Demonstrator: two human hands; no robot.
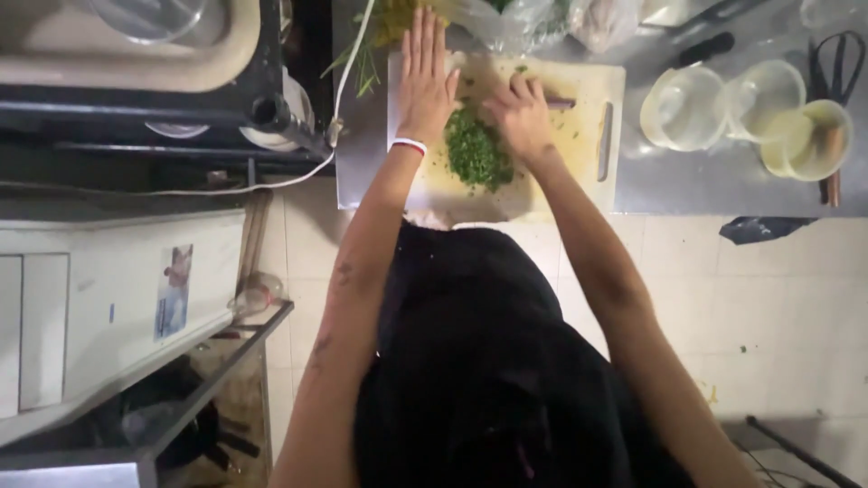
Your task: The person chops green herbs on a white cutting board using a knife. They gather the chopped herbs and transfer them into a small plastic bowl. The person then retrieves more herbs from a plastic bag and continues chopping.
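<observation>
- A heap of chopped green herbs (476,152) is seen in the middle of the pale cutting board (592,99), which lies on the table (705,181).
- The left hand (425,77) is laid flat beside the heap, fingers straight and together, nothing held.
- The right hand (523,113) is curled at the heap's far edge; a dark handle shows behind it, but whether it is gripped cannot be told.
- The herbs are judged light, loose and moist; they are best gathered from both sides.
</observation>
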